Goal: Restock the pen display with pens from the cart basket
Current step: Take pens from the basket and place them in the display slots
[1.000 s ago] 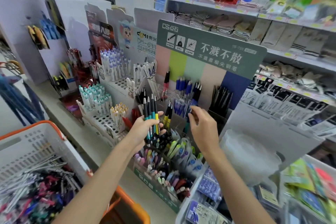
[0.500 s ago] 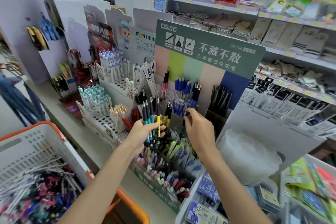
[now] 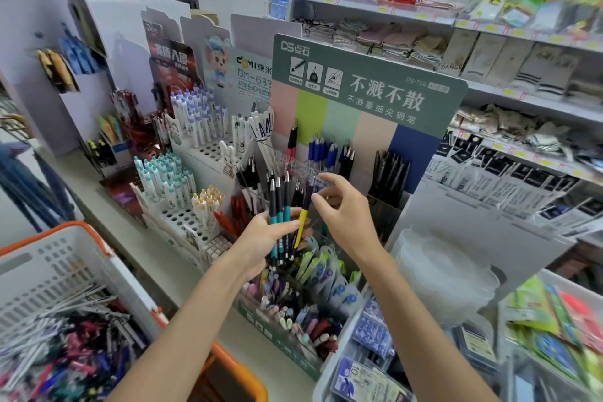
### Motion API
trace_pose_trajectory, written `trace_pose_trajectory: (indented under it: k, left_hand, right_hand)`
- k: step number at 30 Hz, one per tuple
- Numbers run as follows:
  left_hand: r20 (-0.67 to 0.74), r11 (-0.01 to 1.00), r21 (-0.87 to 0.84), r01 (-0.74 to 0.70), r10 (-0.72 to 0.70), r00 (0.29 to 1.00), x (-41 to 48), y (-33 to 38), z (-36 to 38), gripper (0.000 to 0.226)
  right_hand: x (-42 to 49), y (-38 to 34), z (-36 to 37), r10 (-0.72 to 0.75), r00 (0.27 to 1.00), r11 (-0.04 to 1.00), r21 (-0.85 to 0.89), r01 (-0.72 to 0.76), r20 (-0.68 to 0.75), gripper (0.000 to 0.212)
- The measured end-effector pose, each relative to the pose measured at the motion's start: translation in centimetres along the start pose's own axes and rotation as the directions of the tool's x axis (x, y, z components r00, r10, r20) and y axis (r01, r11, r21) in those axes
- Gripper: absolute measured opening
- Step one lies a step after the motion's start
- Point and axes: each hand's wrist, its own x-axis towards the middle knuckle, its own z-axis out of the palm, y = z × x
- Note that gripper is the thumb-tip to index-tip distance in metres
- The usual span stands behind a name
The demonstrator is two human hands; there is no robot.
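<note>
**Many pens, two busy hands**

Many pens point(image 3: 65, 352) lie in a messy pile in the cart basket point(image 3: 107, 258), low on the left. The basket is white plastic with holes and an orange rim.

The left hand point(image 3: 264, 238) holds a bunch of pens point(image 3: 280, 215) tight, with the tips pointing down. They are thin and shiny, teal and black. One yellow pen point(image 3: 301, 222) leans at the side of the bunch.

The right hand point(image 3: 346, 212) has curled fingers by the top of the yellow pen. Whether they pinch it cannot be told.

Just behind the hands stands the pen display point(image 3: 368, 91), a flat green card with clear cups of blue and black pens. The hands hide some of its cups.

A green box point(image 3: 280, 336) of soft-coloured pens sits below the hands. White stands point(image 3: 208, 153) with round holes are on the left. Folded towels point(image 3: 391, 39) fill a shelf behind.
</note>
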Motion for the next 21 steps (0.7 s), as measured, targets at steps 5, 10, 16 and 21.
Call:
trace_pose_trajectory:
  k: [5, 10, 16, 21]
  left_hand:
    - [0.003, 0.993, 0.117, 0.0, 0.0, 1.0, 0.1, -0.2, -0.3, 0.023]
    - [0.014, 0.994, 0.103, -0.035, 0.034, 0.999, 0.3, -0.1, -1.1, 0.024]
    - [-0.228, 0.988, -0.15, -0.036, 0.001, 0.974, 1.4, -0.5, -3.3, 0.022]
    - [-0.188, 0.987, -0.164, -0.005, -0.026, 0.982, 1.1, -0.6, -4.0, 0.027]
  right_hand:
    - [-0.1, -0.1, 0.5, -0.01, 1.0, 0.997, 0.08, 0.008, 0.029, 0.034]
    - [0.5, -0.5, 0.7, -0.031, 0.998, 0.99, 0.137, 0.023, 0.055, 0.033]
    - [1.4, -0.4, 0.8, -0.22, 0.928, 0.972, 0.009, 0.233, -0.301, 0.033]
    - [1.6, 1.0, 2.9, -0.218, 0.958, 0.973, -0.122, 0.198, -0.185, 0.034]
